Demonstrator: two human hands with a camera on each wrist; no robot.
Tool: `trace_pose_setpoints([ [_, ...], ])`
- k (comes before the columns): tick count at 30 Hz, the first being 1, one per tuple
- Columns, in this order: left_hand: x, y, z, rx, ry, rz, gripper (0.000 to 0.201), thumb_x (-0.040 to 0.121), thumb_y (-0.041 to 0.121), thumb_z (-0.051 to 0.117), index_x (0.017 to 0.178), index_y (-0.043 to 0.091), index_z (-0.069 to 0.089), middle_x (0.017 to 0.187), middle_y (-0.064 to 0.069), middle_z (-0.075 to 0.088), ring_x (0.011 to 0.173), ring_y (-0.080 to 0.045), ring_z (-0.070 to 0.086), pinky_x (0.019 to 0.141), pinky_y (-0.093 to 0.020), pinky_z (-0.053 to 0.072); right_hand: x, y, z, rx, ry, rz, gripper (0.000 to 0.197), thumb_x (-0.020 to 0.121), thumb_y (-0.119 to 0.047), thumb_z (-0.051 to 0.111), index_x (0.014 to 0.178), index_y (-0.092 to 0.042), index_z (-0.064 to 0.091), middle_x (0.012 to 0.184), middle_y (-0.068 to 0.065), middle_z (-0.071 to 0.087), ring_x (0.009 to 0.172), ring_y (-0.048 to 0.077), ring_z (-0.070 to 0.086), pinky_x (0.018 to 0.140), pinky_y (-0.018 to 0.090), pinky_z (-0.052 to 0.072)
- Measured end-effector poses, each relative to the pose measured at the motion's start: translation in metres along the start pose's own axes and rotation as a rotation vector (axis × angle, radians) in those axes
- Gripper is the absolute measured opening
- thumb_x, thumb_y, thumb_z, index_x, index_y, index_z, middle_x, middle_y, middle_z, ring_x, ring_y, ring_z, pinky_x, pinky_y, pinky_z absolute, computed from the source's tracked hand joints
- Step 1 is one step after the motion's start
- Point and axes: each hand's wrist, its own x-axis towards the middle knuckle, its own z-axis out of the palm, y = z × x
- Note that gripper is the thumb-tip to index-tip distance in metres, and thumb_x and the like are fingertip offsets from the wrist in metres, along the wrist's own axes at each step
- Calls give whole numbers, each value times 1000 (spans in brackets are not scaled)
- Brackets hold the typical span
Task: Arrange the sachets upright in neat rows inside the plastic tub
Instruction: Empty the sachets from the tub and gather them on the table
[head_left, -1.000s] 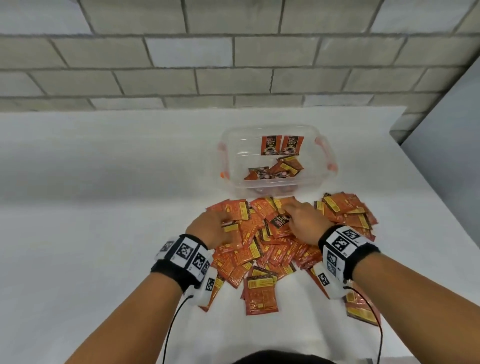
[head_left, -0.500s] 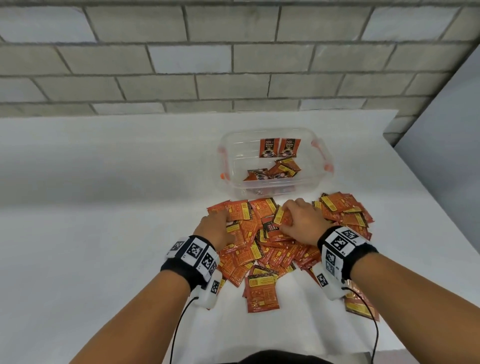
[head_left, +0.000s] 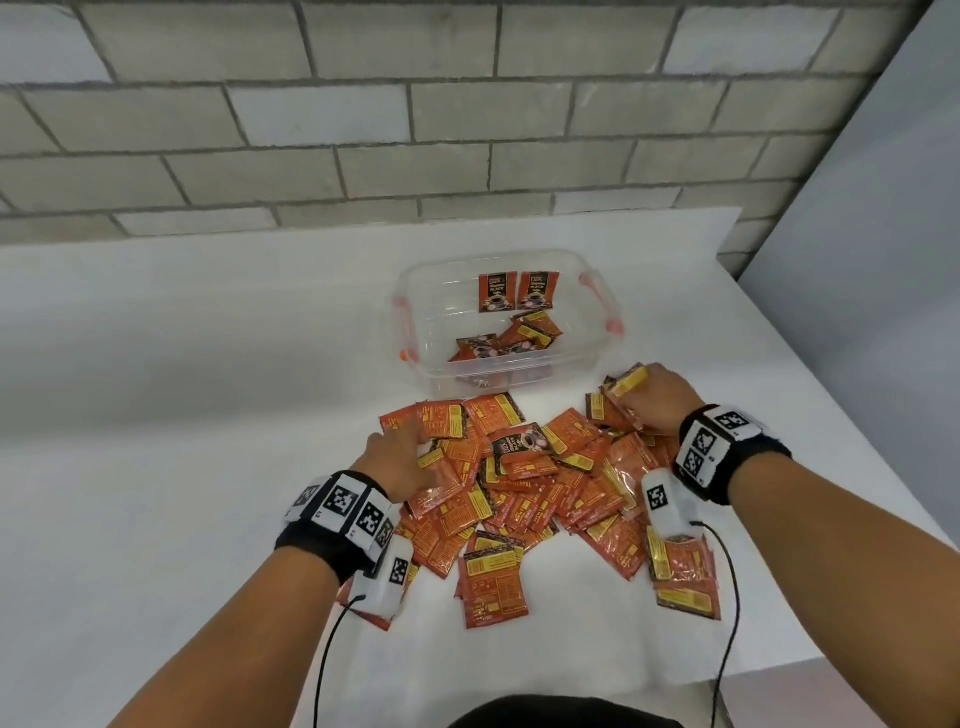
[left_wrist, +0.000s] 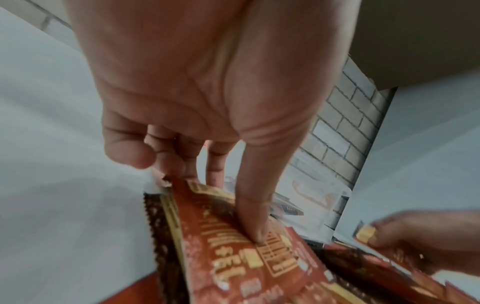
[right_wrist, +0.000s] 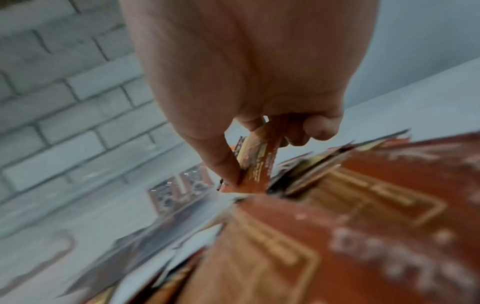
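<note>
left hand (left_wrist: 197, 86) pinches an orange sachet (left_wrist: 233, 253) by its edge.

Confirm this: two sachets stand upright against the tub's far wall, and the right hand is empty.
Not quite. The two sachets do stand against the tub's far wall, but the right hand pinches a sachet, as the right wrist view shows.

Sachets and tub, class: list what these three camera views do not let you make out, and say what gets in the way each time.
- Head view: how many sachets lie in the pile; they overlap, and the left hand and right hand cover some.
- Head view: small print on the two upright sachets in the tub; too small.
- Right wrist view: lettering on near sachets; blurred.
- Left wrist view: the fingertips behind the held sachet.
</note>
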Motion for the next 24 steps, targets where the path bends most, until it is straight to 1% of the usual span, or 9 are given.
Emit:
trace_pose_setpoints([
  [2, 1, 0, -4, -21, 7, -8, 55, 80, 33, 74, 125, 24, 46, 128, -8, 53, 117, -24, 48, 96, -37, 45, 17, 14, 4, -23, -4, 70, 49, 68, -51, 63, 96, -11, 64, 97, 11, 68, 84, 27, 63, 63, 28, 45],
  [4, 3, -2, -10, -58, 14, 0, 42, 77, 32, 76, 111, 28, 51, 122, -5, 56, 113, -22, 51, 96, -38, 46, 23, 17, 9, -34, -5, 89, 45, 76, -47, 66, 101, -10, 63, 103, 13, 66, 90, 30, 62, 71, 28, 45],
  [6, 2, -1, -14, -99, 7, 22, 33, 77, 30, 77, 101, 29, 54, 116, -3, 60, 108, -20, 55, 94, -40, 49, 22, 15, 10, -64, 25, 114, 52, 72, -50, 68, 105, -10, 61, 106, 15, 64, 95, 33, 61, 81, 34, 50],
  [11, 1, 4, -23, -212, -17, 118, 31, 86, 25, 70, 114, 20, 58, 113, 0, 66, 96, -15, 64, 86, -32, 52, 15, 6, 5, -173, 89, 107, 69, 68, -49, 75, 119, -9, 51, 116, 17, 55, 108, 34, 53, 93, 39, 44],
  [15, 1, 4, -26, -263, -31, 109, 38, 83, 27, 73, 115, 21, 53, 122, -3, 60, 106, -19, 60, 92, -35, 49, 8, 10, -6, 48, 87, 56, 47, 82, -23, 69, 119, -5, 46, 111, 13, 58, 96, 26, 54, 75, 30, 41],
  [18, -2, 5, -20, -239, -88, 110, 46, 81, 23, 75, 119, 26, 50, 135, -4, 52, 120, -19, 51, 96, -30, 44, -2, 12, -19, 189, 76, -31, 41, 87, -16, 63, 122, -5, 44, 103, 9, 59, 89, 22, 55, 72, 31, 43],
  [21, -5, 11, -8, -132, -121, 106, 64, 82, 22, 75, 136, 27, 41, 146, -3, 42, 122, -19, 49, 94, -27, 44, -12, 9, -21, 191, -112, -115, 35, 88, -19, 65, 118, -8, 51, 106, 7, 63, 90, 22, 62, 80, 38, 52],
  [23, -7, 15, -3, -85, -94, 119, 74, 82, 21, 74, 144, 26, 35, 148, -3, 40, 123, -22, 50, 95, -29, 45, -15, 8, -15, 32, -217, -154, 48, 89, -22, 65, 133, -15, 47, 125, 7, 57, 104, 22, 59, 92, 36, 46],
  [24, -7, 17, -1, -65, -68, 132, 76, 82, 21, 73, 146, 27, 33, 147, -3, 41, 123, -22, 50, 96, -29, 44, -15, 8, -12, -77, -244, -170, 58, 89, -26, 65, 141, -17, 40, 137, 6, 49, 116, 22, 52, 101, 34, 37],
])
